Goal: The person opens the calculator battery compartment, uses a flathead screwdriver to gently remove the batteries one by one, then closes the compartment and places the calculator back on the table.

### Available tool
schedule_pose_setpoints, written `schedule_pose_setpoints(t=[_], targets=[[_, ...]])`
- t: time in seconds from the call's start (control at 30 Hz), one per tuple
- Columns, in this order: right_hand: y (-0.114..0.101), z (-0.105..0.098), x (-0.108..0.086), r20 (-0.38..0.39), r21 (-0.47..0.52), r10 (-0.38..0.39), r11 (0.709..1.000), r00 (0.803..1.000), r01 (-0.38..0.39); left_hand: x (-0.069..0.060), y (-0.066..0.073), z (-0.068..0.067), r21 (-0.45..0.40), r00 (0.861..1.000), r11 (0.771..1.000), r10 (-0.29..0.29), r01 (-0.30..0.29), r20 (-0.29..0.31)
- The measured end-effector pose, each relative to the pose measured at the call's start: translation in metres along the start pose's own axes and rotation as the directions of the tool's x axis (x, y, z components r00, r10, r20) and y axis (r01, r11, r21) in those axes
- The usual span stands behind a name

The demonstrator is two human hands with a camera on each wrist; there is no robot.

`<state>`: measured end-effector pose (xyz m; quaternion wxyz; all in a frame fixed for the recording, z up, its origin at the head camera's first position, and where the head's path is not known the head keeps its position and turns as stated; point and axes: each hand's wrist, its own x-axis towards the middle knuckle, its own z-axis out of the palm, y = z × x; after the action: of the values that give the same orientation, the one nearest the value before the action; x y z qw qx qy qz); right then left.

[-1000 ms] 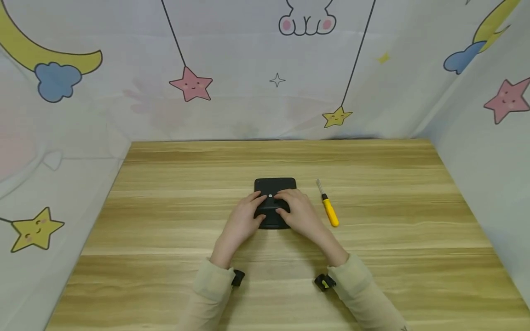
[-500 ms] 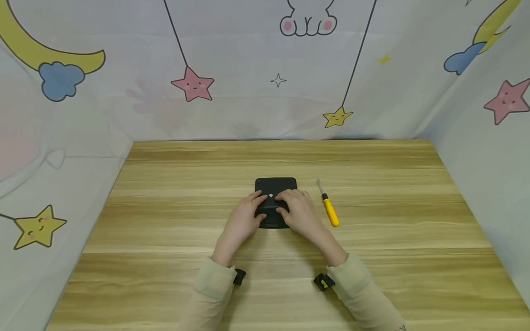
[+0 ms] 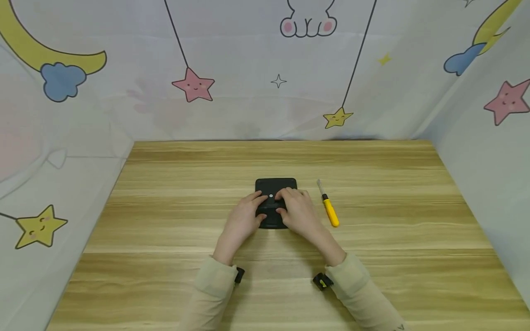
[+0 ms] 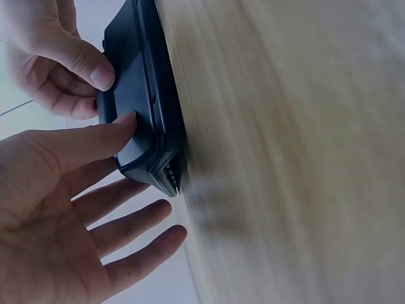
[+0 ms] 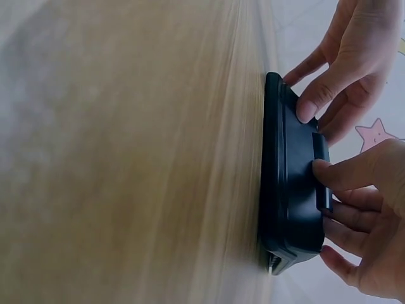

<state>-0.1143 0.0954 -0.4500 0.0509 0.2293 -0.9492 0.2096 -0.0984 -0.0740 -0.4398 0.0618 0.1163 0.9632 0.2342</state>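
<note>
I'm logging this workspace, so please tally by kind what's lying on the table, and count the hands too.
Black device: 1
Screwdriver: 1
Hands: 2 (left hand, right hand)
Total: 4

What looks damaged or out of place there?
Nothing clearly. The device sits on the table, left hand and right hand on it; the screwdriver lies apart, to the right. A gap at the device's left side shows small ridges, possibly just its design.
</note>
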Motion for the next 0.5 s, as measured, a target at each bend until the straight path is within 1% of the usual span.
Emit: schedule_pose_setpoints(t=[0.23, 0.5], targets=[[-0.0010, -0.0017, -0.0032, -0.019, 0.036, -0.013, 0.999, 1.000, 0.014, -0.0008, 0.0004, 0.0004, 0.020, 1.000, 1.000, 0.007, -0.007, -0.002], [-0.0033, -0.0034, -0.0049, -0.057, 0.016, -0.035, 0.999, 0.998, 0.036, -0.0009, 0.0016, -0.0007, 0.040, 1.000, 0.999, 0.009, -0.009, 0.004]])
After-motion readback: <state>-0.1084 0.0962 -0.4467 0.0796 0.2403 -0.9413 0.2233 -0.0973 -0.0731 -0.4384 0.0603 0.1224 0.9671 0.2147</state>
